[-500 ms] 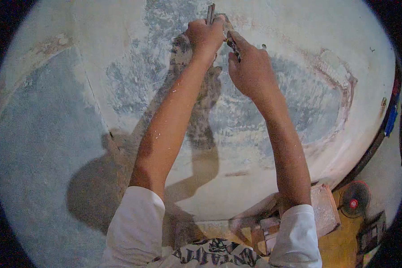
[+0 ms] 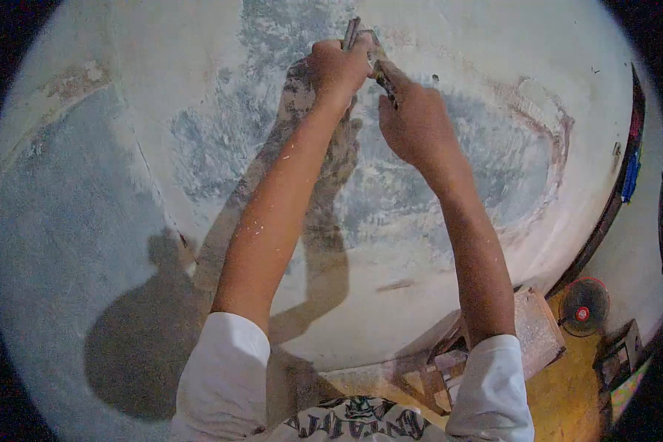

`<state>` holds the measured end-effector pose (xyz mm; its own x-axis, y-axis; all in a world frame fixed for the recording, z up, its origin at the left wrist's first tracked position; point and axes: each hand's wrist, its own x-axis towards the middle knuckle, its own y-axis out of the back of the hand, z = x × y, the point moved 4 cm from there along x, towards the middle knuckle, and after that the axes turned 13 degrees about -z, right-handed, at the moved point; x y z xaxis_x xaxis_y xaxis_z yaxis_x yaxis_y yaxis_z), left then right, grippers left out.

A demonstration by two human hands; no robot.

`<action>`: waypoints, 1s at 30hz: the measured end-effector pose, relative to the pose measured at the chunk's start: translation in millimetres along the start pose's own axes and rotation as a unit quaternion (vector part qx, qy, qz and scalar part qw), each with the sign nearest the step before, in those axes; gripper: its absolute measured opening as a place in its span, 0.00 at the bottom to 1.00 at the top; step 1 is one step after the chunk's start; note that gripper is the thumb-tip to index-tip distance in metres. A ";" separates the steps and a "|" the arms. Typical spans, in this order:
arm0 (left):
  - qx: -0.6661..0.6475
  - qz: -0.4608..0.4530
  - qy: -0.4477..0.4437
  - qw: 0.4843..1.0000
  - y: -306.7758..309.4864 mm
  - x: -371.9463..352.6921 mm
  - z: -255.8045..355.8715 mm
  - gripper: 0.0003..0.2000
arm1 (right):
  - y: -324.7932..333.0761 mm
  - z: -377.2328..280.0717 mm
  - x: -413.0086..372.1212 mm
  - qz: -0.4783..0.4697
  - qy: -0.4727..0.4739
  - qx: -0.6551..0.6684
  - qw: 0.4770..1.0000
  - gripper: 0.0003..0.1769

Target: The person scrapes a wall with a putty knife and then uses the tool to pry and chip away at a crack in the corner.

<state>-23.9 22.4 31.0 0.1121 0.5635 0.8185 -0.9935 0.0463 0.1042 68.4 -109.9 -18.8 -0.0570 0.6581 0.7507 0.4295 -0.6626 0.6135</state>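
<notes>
My left hand (image 2: 339,70) is closed round a thin flat-edged tool (image 2: 351,33), whose narrow end sticks up above the fingers. Close beside it, my right hand (image 2: 416,121) grips the dark, smeared handle of what looks like a putty knife (image 2: 384,85), its index finger laid along the tool. The two tools meet or nearly meet between the hands; the exact contact is too small to make out. Both hands are raised in front of a wall (image 2: 390,254) with blotchy grey and off-white patches. Pale flecks dot my left forearm.
A crack line (image 2: 149,168) runs down the wall at left, and rough brownish marks (image 2: 560,140) show at right. A round fan (image 2: 584,308) and a box-like wooden piece (image 2: 535,331) stand at the lower right. Shadows of my head and arms fall on the wall.
The view has shifted slightly, so the wall marks sit further left and the fan higher. My hands appear a little lower in view, with both tools still held close together.
</notes>
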 end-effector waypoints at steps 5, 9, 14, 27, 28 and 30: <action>0.016 0.056 -0.044 0.997 -5.9 24.0 -15.3 0.26 | -4.4 5.1 9.2 0.054 0.041 -0.023 0.997 0.27; 0.061 0.010 -0.027 0.998 -4.6 4.2 -7.3 0.25 | 1.7 1.7 -0.7 0.018 0.002 -0.021 1.000 0.25; 0.061 0.047 -0.022 0.997 -9.3 2.9 -3.8 0.25 | 1.8 -0.8 -2.1 0.025 0.006 -0.015 1.000 0.25; 0.033 0.012 -0.027 0.999 -9.7 2.9 -8.0 0.23 | 12.3 6.0 3.0 -0.012 0.011 -0.039 0.999 0.26; 0.020 0.017 -0.029 0.999 -10.1 0.8 -4.0 0.23 | 13.4 7.7 3.0 0.002 0.027 -0.044 0.999 0.26; -0.005 0.030 -0.031 0.999 -12.6 -2.1 0.9 0.24 | 13.0 10.9 1.4 0.017 0.047 -0.041 0.998 0.26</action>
<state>-11.5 19.9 28.5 0.0537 0.5128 0.8568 -0.9985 0.0232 0.0486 83.7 -113.7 -12.4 -0.1294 0.6008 0.7889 0.3572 -0.7139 0.6023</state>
